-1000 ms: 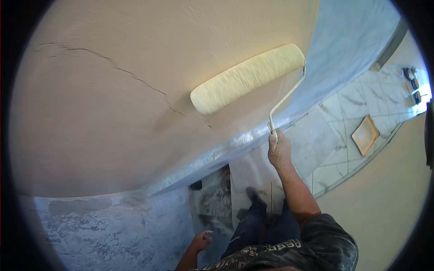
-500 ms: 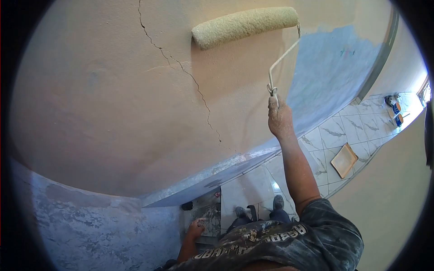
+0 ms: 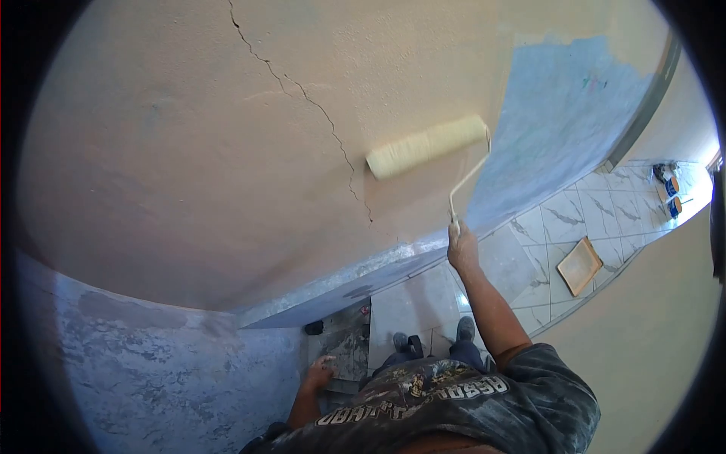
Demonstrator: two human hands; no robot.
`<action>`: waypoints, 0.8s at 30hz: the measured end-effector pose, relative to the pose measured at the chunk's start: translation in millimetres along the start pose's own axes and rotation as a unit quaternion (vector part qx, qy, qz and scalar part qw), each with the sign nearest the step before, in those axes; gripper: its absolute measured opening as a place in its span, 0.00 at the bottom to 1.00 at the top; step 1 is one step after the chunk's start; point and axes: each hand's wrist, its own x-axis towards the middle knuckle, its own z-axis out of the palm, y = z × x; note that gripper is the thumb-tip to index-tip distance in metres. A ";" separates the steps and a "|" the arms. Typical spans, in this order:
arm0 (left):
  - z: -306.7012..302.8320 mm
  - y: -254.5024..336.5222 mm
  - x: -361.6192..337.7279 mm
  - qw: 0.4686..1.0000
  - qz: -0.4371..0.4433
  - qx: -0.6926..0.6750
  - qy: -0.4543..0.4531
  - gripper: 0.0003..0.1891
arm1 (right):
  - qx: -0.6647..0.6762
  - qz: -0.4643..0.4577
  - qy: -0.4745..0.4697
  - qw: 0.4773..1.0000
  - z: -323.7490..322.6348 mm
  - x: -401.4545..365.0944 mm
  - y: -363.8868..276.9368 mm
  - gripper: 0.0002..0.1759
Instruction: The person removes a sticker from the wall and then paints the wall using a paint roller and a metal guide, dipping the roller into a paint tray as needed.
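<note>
My right hand (image 3: 463, 250) is closed round the handle of a paint roller. The cream roller (image 3: 429, 147) lies tilted against the wall (image 3: 249, 174), right of a long dark crack (image 3: 330, 125). Its bent wire frame runs from the roller's right end down to my hand. Wet, textured paint shows on the wall above the roller, beside a blue patch (image 3: 563, 106). Low at my side, my left hand (image 3: 319, 374) hangs with some fingers apart, and nothing shows in it.
A paint tray (image 3: 580, 266) lies on the tiled floor (image 3: 529, 303) at the right. Containers with blue sides (image 3: 673, 206) stand farther off. A ledge (image 3: 302, 291) runs along the wall's bottom, above a blue, patchy wall (image 3: 166, 378). My feet are below.
The roller has moved down the wall with my right hand, which is now lower. Wet paint now shows where the roller passed. My left hand has shifted slightly.
</note>
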 end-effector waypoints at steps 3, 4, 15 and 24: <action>-0.5 -27.6 12.2 0.999 0.000 -0.033 0.007 0.21 | -0.025 0.020 -0.015 0.999 2.2 -13.8 13.7 0.24; 0.3 -28.0 14.2 0.999 0.011 -0.038 0.014 0.21 | -0.022 0.008 -0.009 1.000 1.2 -10.3 7.2 0.24; 28.7 -21.2 64.8 0.997 0.017 -0.061 -0.051 0.20 | 0.013 -0.084 0.050 0.995 -71.8 50.0 -139.9 0.24; 19.3 -17.9 110.6 0.990 0.058 -0.078 -0.105 0.23 | 0.014 -0.142 0.069 0.987 -134.9 95.7 -302.4 0.26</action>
